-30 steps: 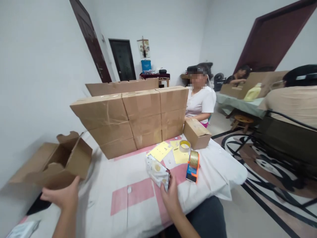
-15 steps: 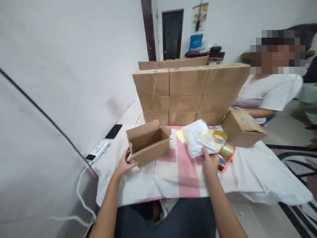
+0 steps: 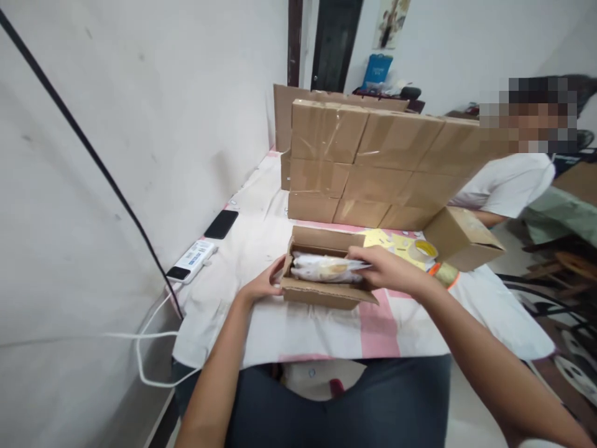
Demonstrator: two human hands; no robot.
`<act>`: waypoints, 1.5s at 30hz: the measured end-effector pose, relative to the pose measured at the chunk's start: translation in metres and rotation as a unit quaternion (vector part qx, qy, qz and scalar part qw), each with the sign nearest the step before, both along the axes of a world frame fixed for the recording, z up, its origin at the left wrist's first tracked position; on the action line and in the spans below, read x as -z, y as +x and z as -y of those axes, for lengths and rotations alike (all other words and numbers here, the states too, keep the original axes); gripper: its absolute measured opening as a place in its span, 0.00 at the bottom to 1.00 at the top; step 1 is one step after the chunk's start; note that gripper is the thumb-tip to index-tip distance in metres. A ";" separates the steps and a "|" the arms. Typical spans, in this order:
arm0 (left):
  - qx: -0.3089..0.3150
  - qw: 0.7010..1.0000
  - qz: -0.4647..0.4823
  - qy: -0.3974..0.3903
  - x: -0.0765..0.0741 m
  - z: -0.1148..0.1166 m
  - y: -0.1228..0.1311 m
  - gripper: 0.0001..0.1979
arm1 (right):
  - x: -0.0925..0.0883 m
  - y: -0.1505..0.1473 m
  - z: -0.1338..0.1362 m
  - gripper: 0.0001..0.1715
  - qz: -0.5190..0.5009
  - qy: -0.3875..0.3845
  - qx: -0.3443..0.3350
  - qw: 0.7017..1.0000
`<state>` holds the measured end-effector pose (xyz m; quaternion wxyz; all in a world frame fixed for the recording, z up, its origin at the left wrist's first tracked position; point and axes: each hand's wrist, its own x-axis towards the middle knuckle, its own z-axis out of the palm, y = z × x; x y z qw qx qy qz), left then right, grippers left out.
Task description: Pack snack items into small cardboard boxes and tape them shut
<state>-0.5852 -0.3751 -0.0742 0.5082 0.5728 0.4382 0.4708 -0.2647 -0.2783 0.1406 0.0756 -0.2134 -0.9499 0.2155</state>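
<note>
An open cardboard box (image 3: pixel 321 296) stands on the cloth-covered table in front of me. My left hand (image 3: pixel 263 283) grips its left end, thumb at the near side and fingers toward the back. My right hand (image 3: pixel 385 269) is at the box's right end, closed on a white plastic packet (image 3: pixel 326 269). Most of the packet lies inside the box opening, with its right end in my fingers. To the right of that hand are a roll of clear tape (image 3: pixel 423 250) and a tape dispenser (image 3: pixel 445 274), on yellow sheets (image 3: pixel 396 241).
A wall of stacked, taped cardboard boxes (image 3: pixel 373 165) rises behind the box. A closed carton (image 3: pixel 464 239) sits at the right, near a person in a white shirt (image 3: pixel 513 183). A phone (image 3: pixel 221 224) and a white power strip (image 3: pixel 193 261) lie at the left by the wall.
My right hand has carried the white packet left and into the open box. The box now sits squarer to me, with my left hand still on its left end. My view has shifted.
</note>
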 end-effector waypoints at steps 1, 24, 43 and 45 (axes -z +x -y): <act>0.002 1.000 0.006 -0.002 0.005 0.000 0.000 0.60 | 0.004 -0.013 0.000 0.08 0.039 0.006 -0.012 0.999; -0.252 0.804 -0.530 -0.101 -0.005 0.196 0.030 0.18 | 0.089 0.070 0.039 0.08 -0.390 0.236 0.208 0.866; -0.031 0.798 -0.536 -0.275 0.073 0.113 0.007 0.18 | 0.259 0.155 0.100 0.19 0.081 0.154 0.384 0.907; -0.033 0.808 -0.524 -0.267 0.070 0.113 0.008 0.17 | 0.262 0.159 0.101 0.18 0.104 0.145 0.371 0.911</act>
